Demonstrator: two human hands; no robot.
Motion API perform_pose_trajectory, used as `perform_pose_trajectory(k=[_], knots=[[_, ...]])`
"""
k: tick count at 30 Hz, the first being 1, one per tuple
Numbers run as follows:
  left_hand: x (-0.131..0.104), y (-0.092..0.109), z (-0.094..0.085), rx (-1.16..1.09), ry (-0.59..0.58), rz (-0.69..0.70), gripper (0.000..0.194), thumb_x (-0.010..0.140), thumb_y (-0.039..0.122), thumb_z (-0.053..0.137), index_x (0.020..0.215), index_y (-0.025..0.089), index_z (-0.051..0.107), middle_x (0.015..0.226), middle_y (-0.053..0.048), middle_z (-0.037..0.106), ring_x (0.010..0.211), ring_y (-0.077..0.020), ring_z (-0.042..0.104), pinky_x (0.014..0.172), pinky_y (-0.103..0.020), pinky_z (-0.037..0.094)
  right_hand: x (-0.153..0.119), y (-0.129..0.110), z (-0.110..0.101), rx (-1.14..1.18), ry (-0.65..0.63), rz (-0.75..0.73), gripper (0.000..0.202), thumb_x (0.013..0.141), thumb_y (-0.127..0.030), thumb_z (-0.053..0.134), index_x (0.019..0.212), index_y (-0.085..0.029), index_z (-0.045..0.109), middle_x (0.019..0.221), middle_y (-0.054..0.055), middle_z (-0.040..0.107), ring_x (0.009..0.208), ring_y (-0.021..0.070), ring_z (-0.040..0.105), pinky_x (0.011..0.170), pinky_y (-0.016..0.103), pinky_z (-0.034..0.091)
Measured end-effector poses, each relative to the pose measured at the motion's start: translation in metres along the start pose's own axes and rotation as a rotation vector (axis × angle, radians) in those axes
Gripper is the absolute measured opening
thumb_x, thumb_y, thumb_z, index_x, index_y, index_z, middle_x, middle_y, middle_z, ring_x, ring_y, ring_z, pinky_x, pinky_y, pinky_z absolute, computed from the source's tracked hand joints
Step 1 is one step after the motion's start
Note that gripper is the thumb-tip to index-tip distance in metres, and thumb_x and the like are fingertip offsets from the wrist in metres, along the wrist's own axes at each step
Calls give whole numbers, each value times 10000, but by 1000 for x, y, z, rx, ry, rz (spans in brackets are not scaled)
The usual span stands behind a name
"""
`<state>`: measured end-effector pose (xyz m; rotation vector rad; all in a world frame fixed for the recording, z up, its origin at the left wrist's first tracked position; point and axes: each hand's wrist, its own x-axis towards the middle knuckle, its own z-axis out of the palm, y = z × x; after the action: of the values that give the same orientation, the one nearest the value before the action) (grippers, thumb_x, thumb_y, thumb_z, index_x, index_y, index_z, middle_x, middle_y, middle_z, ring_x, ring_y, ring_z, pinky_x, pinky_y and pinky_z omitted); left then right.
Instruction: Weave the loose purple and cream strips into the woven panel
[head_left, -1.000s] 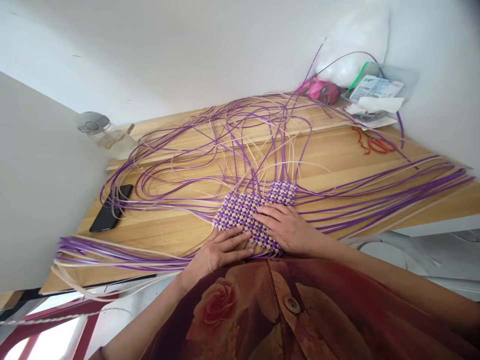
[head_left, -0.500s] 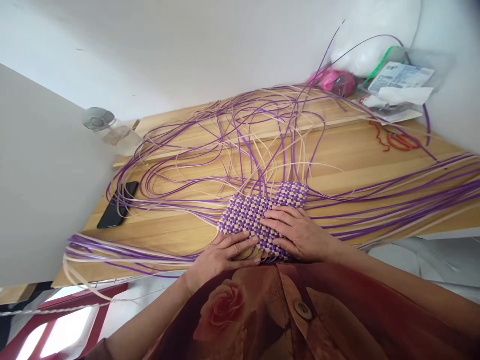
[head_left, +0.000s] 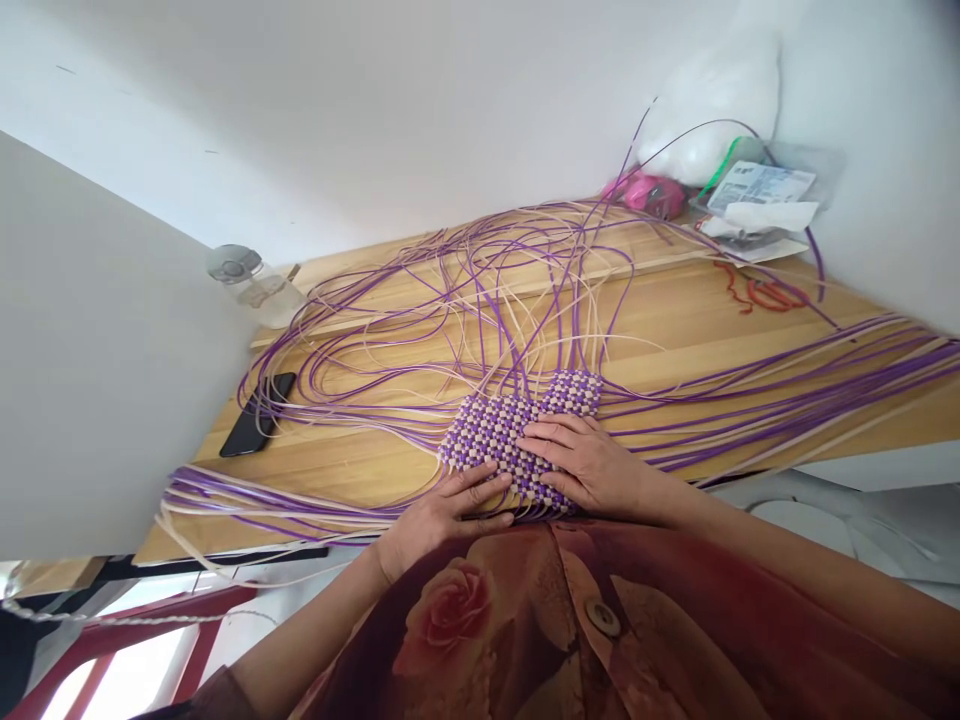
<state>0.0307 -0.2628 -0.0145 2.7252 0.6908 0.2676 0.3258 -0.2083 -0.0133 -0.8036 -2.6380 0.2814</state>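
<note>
A woven piece (head_left: 487, 430) in purple and cream checks lies near the front edge of the wooden table, close to my shirt. My left hand (head_left: 450, 505) rests on its lower left edge, fingers apart and stretched out. Flat on its right part lies my right hand (head_left: 585, 465), with the fingers spread. Neither hand is closed around anything. Long purple and cream strands (head_left: 750, 400) run out from the weave to the right, to the left and toward the back. My palms hide part of its lower edge.
On the left are a black phone (head_left: 259, 415) under some strands and a clear bottle (head_left: 262, 290) with a grey lid. Orange-handled scissors (head_left: 772, 295), papers (head_left: 765, 190) and a pink bundle (head_left: 654, 194) are at the back right. A white wall rises behind the table (head_left: 322, 470).
The camera view has shifted a little, so the table's far items appear slightly lower and nearer the middle. Both hands stay on the woven piece in nearly the same pose.
</note>
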Motion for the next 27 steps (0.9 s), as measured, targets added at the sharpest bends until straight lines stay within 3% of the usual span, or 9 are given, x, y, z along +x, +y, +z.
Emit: perform_pose_trajectory(k=[7,13,15,17,19,20,23,27], knots=[[4,-9,-3,-195,74,-66,359,933,446,488,1230,337,658,1459,-2,496,1409,-222,362,1139,-387,361,3,5,3,-4,2,-2,439,949,-391,486,1351,-224,542,1353,54,569,1266,240,442,1098,452,352],[7,-14,-4,-409,54,-115,389,943,469,451,1114,257,729,1355,-78,595,1370,-222,427,1115,-407,386,5,12,4,44,20,-36,451,933,-401,509,1350,-234,543,1325,63,591,1261,231,465,1091,432,358],[9,-13,-15,-519,92,-203,334,946,414,480,1108,262,729,1248,-86,672,1285,-222,526,1063,-408,442,7,14,2,73,29,-52,446,926,-399,518,1335,-225,558,1297,78,609,1227,224,501,1069,415,372],[13,-16,-33,-589,210,-355,300,955,324,484,1127,240,715,1116,-86,731,1101,-198,650,955,-358,521,10,17,2,108,41,-70,437,916,-407,537,1307,-217,579,1271,88,625,1195,214,534,1037,394,387],[21,-28,-54,-470,384,-462,267,934,283,522,1100,211,717,1063,-83,740,1007,-189,675,914,-342,531,14,21,1,156,61,-87,400,911,-399,554,1263,-215,606,1235,87,647,1163,200,563,1002,378,398],[26,-37,-63,-351,402,-498,244,911,285,554,1064,207,728,1074,-82,735,1035,-205,659,945,-362,509,15,23,1,187,72,-91,366,912,-381,558,1231,-215,624,1209,84,661,1141,194,579,984,372,403],[44,-65,-80,-142,251,-615,271,879,296,562,1068,187,722,1074,-84,731,1008,-239,650,923,-394,491,20,27,-3,300,88,-54,255,915,-305,558,1127,-218,670,1127,74,694,1057,182,612,932,359,421],[64,-88,-86,-417,15,-624,275,879,309,526,1020,191,730,974,-32,739,895,-193,658,833,-309,492,25,27,-14,454,85,26,205,916,-239,553,1067,-228,690,1028,45,715,1017,169,617,934,345,434]])
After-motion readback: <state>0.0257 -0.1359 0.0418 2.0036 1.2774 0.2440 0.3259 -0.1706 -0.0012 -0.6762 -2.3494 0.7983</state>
